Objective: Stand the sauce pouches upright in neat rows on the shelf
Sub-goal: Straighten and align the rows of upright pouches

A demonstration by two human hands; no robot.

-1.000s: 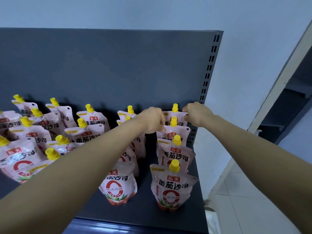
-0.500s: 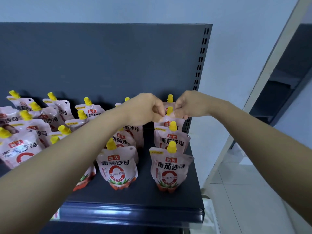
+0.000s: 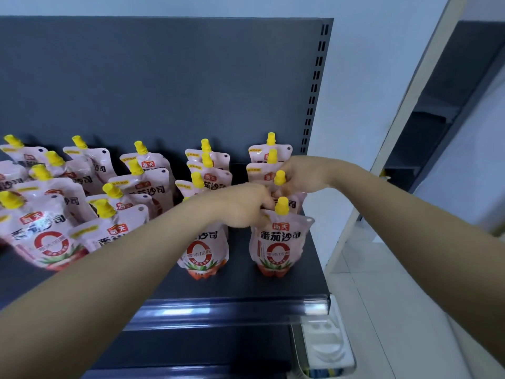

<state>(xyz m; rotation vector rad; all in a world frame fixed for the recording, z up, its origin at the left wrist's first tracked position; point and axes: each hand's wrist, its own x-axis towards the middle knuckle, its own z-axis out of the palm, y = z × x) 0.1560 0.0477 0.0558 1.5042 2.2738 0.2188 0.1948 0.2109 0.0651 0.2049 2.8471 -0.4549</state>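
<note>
Pink sauce pouches with yellow caps stand in several columns on the dark shelf. In the rightmost column, the front pouch stands upright by the shelf's right end. Just behind it is a second pouch, of which little more than the cap shows. My right hand grips its top right side, fingers curled beside the cap. My left hand pinches at its top left corner, just above the front pouch's edge. Two more pouches stand behind them. The neighbouring front pouch is partly hidden by my left forearm.
Leaning, crowded pouches fill the shelf's left side. The dark back panel rises behind, with a slotted upright at its right edge. A white tray sits below the shelf's right end. Another dark shelving unit stands at the right.
Both hands have come forward along the rightmost column, from a pouch near the back to the second one from the front. The view has shifted slightly.
</note>
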